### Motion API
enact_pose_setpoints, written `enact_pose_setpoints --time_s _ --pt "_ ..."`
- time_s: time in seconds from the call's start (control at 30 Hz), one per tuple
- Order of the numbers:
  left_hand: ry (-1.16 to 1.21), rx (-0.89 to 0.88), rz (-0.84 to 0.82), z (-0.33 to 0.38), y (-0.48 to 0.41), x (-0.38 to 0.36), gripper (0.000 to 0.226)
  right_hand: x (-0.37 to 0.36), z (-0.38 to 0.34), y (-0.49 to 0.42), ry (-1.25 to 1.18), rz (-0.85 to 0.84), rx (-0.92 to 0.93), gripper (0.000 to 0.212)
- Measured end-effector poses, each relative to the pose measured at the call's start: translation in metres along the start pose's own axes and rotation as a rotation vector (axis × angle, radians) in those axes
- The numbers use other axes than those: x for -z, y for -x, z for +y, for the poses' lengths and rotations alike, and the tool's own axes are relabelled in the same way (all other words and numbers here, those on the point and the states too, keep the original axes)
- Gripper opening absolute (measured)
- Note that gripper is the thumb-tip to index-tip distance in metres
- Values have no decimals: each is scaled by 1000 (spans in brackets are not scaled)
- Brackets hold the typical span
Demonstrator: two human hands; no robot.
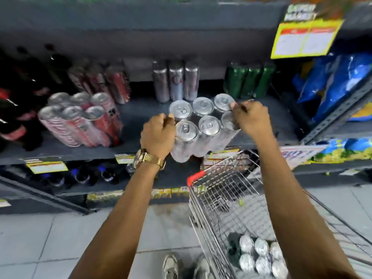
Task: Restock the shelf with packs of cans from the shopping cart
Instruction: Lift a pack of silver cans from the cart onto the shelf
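Silver six-pack [201, 125], shrink-wrapped, held at the front edge of the dark shelf [141, 111], base partly overhanging the lip, tilted toward the camera; whether it rests on the board or hangs clear, cannot tell. Left hand [158, 133] curled closed on the pack's left end, right hand [250, 117] closed on the right end, fingers pinching at the film near the can tops. Likely heavy for its size: six full tall cans. Rigid cans, but wrap slick and stretchy, prone to tearing if carried by film alone; safer hold under the base or flat against both end cans. Dents probable if dropped. Behind on the same shelf: upright silver pack [176, 82], green pack [248, 80], red six-pack [80, 121] to the left, gap between. Wire shopping cart [225, 190] at lower right, one more silver-topped pack [261, 256] at its near end, something dark beside it, rest of basket bare.
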State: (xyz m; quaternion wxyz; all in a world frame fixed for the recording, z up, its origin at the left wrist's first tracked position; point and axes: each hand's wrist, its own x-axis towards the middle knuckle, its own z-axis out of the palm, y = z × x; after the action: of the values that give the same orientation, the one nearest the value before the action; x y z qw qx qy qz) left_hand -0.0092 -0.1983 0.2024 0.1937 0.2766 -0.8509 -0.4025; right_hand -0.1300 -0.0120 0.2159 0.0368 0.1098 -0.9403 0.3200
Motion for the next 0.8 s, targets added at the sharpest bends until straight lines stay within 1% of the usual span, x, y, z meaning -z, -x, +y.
enact_pose_setpoints --time_s 0.13,0.2,0.3,0.4,0.57,0.63,0.7,0.73,0.8 --pt "-41 80 29 -15 -43 11 34 -33 -30 -41 -56 -89 10 39" --pt "-54 117 39 -20 -61 12 31 -46 -41 -59 -68 -114 -4 41" --pt "-70 139 30 -26 -81 10 33 -62 -53 -82 -73 -114 -42 50" --pt "-67 159 23 -28 -91 6 36 -70 -57 -93 -35 -108 -50 50" --pt "-91 192 9 -30 -95 2 38 -82 -63 -89 2 -81 -55 40" --pt "-103 206 3 -30 -91 1 38 -86 -59 -82 -40 -74 -54 40" --pt "-91 202 27 -29 -83 -4 38 -88 -52 -75 -110 -86 -58 34" --pt "-64 190 55 -28 -76 -9 45 -88 -47 -70 -144 -89 -55 32" --pt "-27 110 171 -25 -56 -21 71 -86 -35 -56 -211 -61 -31 34"
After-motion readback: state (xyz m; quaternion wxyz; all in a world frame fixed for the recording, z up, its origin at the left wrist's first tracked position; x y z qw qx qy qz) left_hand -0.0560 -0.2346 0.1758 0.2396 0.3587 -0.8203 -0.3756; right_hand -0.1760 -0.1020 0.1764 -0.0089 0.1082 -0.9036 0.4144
